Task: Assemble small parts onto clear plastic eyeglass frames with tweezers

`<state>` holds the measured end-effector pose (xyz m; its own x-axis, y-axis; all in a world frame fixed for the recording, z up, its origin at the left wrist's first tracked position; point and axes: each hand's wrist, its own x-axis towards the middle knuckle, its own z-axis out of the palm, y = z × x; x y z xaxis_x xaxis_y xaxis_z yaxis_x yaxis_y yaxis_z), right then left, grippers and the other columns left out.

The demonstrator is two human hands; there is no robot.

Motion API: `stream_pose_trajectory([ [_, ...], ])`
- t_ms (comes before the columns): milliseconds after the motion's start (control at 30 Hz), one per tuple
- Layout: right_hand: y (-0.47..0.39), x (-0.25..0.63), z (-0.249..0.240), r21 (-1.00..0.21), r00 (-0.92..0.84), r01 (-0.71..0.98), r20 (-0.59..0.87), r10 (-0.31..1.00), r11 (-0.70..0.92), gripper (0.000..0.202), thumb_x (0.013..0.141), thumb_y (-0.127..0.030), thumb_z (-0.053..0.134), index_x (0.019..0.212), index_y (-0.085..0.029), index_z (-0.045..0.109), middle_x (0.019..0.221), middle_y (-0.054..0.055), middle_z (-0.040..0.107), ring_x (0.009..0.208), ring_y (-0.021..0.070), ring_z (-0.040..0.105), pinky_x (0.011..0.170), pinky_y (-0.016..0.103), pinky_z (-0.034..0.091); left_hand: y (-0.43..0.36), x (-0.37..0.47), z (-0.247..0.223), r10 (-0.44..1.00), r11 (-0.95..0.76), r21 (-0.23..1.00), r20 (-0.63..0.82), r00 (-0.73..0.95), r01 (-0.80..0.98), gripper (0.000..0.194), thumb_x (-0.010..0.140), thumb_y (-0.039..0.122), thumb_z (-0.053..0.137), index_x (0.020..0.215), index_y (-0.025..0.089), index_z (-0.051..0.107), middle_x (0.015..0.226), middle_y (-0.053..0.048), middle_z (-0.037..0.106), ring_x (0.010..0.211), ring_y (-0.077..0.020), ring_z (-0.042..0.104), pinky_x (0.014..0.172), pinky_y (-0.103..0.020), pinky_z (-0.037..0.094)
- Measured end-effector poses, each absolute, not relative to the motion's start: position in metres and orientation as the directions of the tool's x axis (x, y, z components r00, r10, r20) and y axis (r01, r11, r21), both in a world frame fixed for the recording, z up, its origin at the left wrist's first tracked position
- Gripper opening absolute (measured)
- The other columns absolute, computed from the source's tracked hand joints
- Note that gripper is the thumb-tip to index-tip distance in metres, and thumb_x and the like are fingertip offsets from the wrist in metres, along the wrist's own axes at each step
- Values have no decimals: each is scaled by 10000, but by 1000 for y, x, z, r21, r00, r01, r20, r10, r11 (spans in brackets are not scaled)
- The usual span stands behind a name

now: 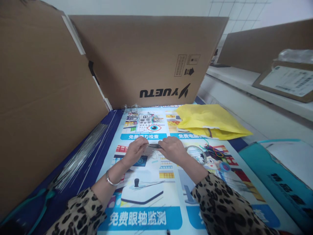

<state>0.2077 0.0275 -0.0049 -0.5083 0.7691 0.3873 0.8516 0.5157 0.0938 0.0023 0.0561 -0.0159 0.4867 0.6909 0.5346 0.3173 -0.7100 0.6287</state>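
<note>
In front of me my left hand (136, 150) is closed in a pinch at the left end of a dark slender piece (154, 146). My right hand (173, 149) has its fingers wrapped round the other end, so the piece spans the gap between both hands. Whether it is a tool or a bundle of cord, I cannot make out. A faint thin wire seems to curve just below it. Right of my right hand lies a round ring-shaped coil (197, 154), beside a tangle of coloured cords (214, 151).
Thin metal wires (81, 156) lie at the left, near teal-handled pliers (46, 195). Cardboard panels (146, 58) wall off the back and left. A yellow bag (210, 120) and teal box (276, 179) sit right. Small wire pieces (132, 112) lie at the back on the printed mat (168, 195).
</note>
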Motion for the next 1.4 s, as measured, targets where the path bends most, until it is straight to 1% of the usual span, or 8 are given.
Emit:
stream_pose_trajectory([
  [400, 26, 206, -2, 89, -488, 868, 336, 805, 489, 300, 844, -441, 427, 814, -188, 587, 731, 38, 594, 706, 153, 512, 592, 264, 256, 57, 2, -19, 667, -730, 630, 569, 482, 267, 151, 854, 195, 386, 785, 196, 520, 654, -2, 488, 654, -123, 463, 640, -261, 387],
  [633, 26, 206, -2, 66, -472, 877, 306, 826, 477, 315, 842, -454, 422, 804, -191, 590, 734, 38, 603, 707, 153, 529, 582, 248, 265, 58, 2, -18, 638, -754, 607, 583, 504, 252, 137, 842, 147, 399, 803, 191, 522, 679, -8, 492, 701, -128, 466, 665, -263, 390],
  [767, 27, 207, -3, 65, -469, 879, 292, 833, 472, 333, 849, -458, 404, 817, -185, 593, 744, 47, 600, 720, 152, 525, 592, 248, 267, 59, 1, -19, 637, -752, 615, 581, 507, 239, 126, 843, 141, 409, 815, 184, 525, 685, -7, 494, 700, -123, 464, 660, -257, 389],
  [867, 28, 207, -2, 44, -475, 876, 258, 841, 481, 360, 854, -472, 384, 813, -183, 595, 750, 50, 601, 731, 152, 524, 596, 250, 266, 61, 0, -16, 659, -725, 647, 551, 512, 236, 114, 841, 161, 436, 774, 173, 528, 707, -13, 505, 736, -123, 476, 689, -258, 387],
  [1000, 28, 209, 3, -11, -502, 858, 196, 843, 514, 355, 844, -483, 398, 816, -192, 601, 763, 39, 612, 752, 150, 534, 585, 246, 264, 62, -2, -8, 682, -678, 697, 476, 556, 235, 136, 831, 199, 474, 713, 162, 532, 738, -22, 516, 765, -125, 477, 727, -262, 378],
  [1200, 26, 209, 7, -72, -550, 824, 132, 824, 562, 317, 825, -486, 439, 851, -221, 612, 801, 14, 632, 776, 145, 552, 598, 239, 281, 65, -6, -3, 647, -628, 760, 390, 655, 167, 174, 831, 253, 479, 697, 155, 532, 723, -26, 525, 757, -130, 474, 735, -263, 375],
  [1400, 24, 208, 10, -100, -575, 808, 80, 814, 581, 324, 835, -474, 429, 900, -218, 618, 829, 27, 645, 786, 149, 562, 620, 237, 296, 65, -7, -1, 643, -590, 789, 332, 690, 171, 182, 830, 273, 483, 711, 152, 548, 750, -29, 519, 753, -125, 481, 731, -257, 378],
])
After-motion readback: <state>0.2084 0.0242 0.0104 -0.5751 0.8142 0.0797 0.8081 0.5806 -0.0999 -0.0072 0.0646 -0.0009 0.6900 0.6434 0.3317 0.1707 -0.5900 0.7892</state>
